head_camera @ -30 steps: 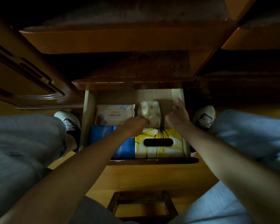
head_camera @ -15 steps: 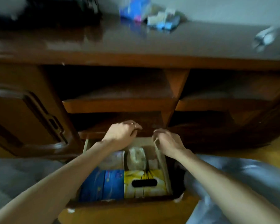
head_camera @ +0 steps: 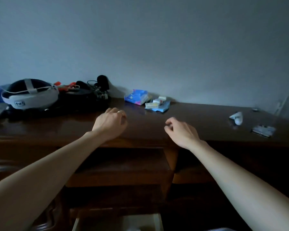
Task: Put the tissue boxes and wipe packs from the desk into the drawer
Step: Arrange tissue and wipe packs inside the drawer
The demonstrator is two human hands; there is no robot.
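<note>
A blue and pink tissue pack lies at the back of the dark wooden desk against the wall. Just right of it sits a small pile of light blue and white wipe packs. My left hand hovers over the desk's front part, fingers loosely curled, holding nothing. My right hand hovers to its right, fingers also curled and empty. Both hands are well short of the packs. The open light-wood drawer shows only its back rim at the bottom edge; its contents are mostly out of view.
A white and black headset and a tangle of black cables and gear fill the desk's left end. A crumpled white item and a flat device lie at the right. Open shelves sit under the desktop.
The view has swung up from the drawer to the desktop. Both hands have lifted out of the drawer and now hover over the desk, empty.
</note>
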